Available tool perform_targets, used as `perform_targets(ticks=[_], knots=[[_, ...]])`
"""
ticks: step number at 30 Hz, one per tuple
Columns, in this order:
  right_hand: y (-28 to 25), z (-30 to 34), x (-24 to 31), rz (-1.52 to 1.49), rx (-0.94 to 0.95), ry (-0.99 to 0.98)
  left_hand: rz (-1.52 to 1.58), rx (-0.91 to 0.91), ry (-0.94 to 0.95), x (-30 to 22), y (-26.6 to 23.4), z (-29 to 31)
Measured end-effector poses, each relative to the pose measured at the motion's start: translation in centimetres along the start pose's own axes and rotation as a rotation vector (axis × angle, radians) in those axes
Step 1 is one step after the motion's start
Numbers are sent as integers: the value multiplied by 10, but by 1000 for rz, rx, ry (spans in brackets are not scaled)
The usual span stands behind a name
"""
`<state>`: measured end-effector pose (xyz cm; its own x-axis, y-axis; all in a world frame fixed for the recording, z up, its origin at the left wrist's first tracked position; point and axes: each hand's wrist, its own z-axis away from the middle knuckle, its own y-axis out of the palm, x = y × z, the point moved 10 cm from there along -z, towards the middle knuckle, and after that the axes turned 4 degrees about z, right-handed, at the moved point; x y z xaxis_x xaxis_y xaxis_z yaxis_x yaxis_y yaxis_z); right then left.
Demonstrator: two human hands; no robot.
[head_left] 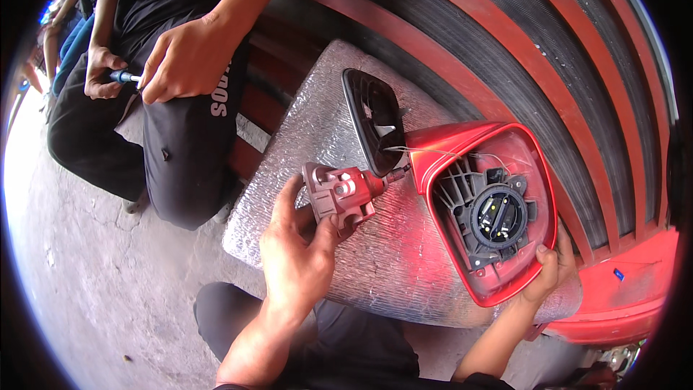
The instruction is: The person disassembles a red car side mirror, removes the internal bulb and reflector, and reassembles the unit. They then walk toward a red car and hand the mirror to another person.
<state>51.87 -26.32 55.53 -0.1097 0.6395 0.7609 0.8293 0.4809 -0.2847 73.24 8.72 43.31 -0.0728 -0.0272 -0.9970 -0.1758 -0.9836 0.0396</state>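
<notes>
A red side-mirror housing (498, 127) lies with its open side up on a bubble-wrapped surface; inside is a round black adjuster unit (499, 217), and no mirror glass covers it. My right hand (547, 274) grips its lower right rim, thumb on the edge and fingers behind. In my left hand (297, 253) is a red and grey power driver (348, 193). Its dark tip reaches the housing's left side; whether it engages a screw cannot be made out. The black mirror base (373, 119) stands out at the housing's left, with a thin wire running between them.
Silvery bubble wrap (289, 148) covers the work surface. Behind it rise red slats with black ribbed strips (462, 36). At the upper left, another person's hands (184, 61) hold a blue-handled screwdriver (124, 76). A small blue object (619, 274) lies on the red ledge at right.
</notes>
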Motion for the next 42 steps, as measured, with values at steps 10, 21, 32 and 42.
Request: perform_targets(ticks=[10,21,32,42], knots=[[8,31,-145,-622,-49,798,45,-102,212,-39,14,0],[-15,10,-169,66,286,728,-155,-150,389,-60,24,-7],[92,-103,-67,437,459,400,22,-97,408,-16,20,10],[268,-125,-44,964,1077,-243,521,-26,87,21,16,1]])
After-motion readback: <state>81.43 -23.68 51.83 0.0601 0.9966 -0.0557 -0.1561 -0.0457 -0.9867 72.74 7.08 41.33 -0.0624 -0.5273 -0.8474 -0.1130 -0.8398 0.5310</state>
